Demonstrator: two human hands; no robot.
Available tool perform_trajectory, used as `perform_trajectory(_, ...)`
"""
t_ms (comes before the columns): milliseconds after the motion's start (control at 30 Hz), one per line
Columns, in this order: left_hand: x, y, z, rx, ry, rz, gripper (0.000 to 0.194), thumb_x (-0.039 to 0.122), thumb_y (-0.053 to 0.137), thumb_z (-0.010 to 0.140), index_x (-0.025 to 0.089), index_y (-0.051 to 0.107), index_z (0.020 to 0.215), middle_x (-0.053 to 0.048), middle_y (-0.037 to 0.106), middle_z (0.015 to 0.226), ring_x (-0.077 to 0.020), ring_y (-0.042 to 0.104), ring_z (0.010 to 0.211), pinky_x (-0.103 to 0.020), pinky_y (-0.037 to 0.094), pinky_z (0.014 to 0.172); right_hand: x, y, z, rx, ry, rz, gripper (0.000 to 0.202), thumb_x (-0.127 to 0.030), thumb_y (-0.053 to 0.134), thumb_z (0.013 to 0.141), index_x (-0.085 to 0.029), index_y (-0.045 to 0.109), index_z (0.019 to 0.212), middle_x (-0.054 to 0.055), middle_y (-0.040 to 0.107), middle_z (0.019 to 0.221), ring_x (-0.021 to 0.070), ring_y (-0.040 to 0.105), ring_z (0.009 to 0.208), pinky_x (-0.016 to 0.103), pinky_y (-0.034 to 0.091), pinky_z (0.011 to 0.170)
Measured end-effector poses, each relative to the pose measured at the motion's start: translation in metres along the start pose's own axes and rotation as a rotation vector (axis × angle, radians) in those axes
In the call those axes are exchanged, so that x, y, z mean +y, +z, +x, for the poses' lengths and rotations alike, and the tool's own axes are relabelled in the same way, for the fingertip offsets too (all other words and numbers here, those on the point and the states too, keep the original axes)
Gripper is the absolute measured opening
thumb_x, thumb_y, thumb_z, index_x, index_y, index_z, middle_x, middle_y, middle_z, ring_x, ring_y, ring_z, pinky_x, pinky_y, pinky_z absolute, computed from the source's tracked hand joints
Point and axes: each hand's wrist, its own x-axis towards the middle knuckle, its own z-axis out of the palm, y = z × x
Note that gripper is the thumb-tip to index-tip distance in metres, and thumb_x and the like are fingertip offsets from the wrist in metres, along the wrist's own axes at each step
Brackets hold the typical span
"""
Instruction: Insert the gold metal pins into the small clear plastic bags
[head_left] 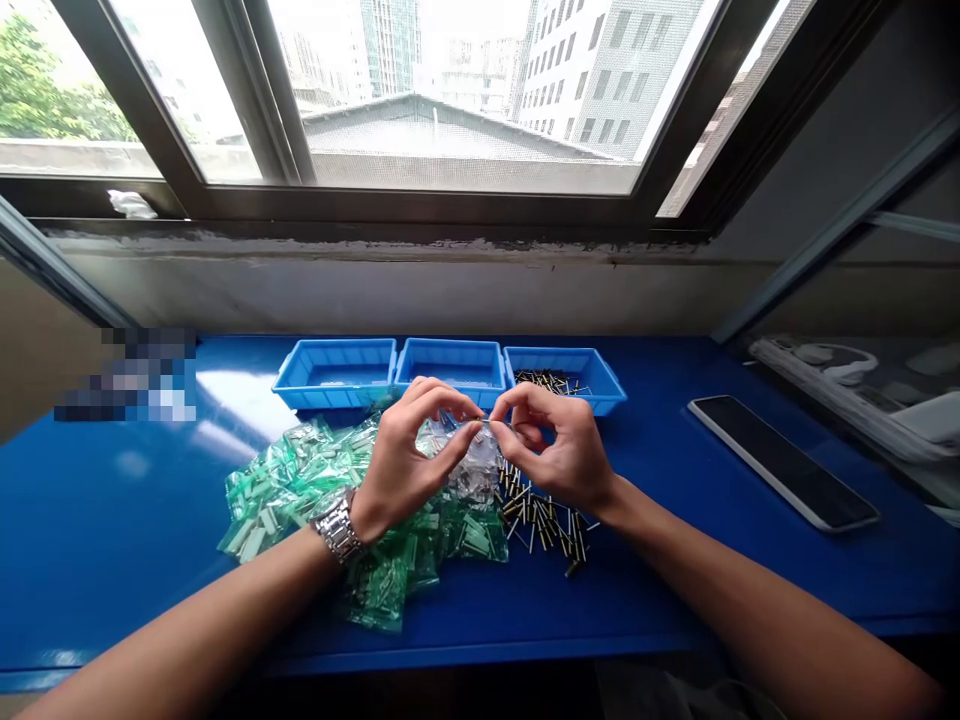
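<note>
My left hand [416,440], with a metal-band watch [339,528] on its wrist, pinches thumb against forefinger. Facing it, my right hand [559,440] is closed in a similar pinch, and the fingertips of both almost meet. Something small and thin shows between them, too tiny to name. Below and left of the hands lies a heap of green-tinted plastic packets [292,480] with small pale parts inside. Clear plastic packets [476,465] lie under the fingertips. Loose thin pins with dark and brass-coloured ends [544,520] are scattered beneath my right hand.
Three blue bins stand in a row behind the hands: a left bin [335,350], a middle bin [450,350] and a right bin [611,385] holding more pins. A phone [784,460] lies on the blue table [645,590] at right, near a white tray [840,400]. A window rises behind.
</note>
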Motion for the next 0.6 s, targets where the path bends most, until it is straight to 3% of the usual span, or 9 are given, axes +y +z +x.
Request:
perform_trajectory(267,-0.0015,0.0009,-0.0005,-0.02,-0.002,-0.047,0.005,0.022,0.069,0.095,0.019,0.069,0.099,-0.004,0.066,0.093,-0.0179,0.059,0.087,-0.035,0.05,0.076,0.0033,0.0029,0.0004,-0.121,0.004,0.017,0.008,-0.025,0.069,0.089,-0.018,0.066,0.093,-0.009,0.039,0.056,0.0075,0.037,0.048,0.025,0.034,0.049)
perform_trajectory(600,-0.0022,0.0003,0.0021,0.015,-0.024,-0.031,0.005,0.024,0.07,0.095,0.019,0.07,0.097,-0.003,0.067,0.092,-0.0171,0.059,0.085,-0.034,0.048,0.075,-0.0001,0.0006,0.0004,0.015,-0.014,-0.013,0.007,-0.023,0.07,0.089,-0.018,0.066,0.088,-0.008,0.041,0.056,0.0077,0.038,0.047,0.025,0.035,0.048)
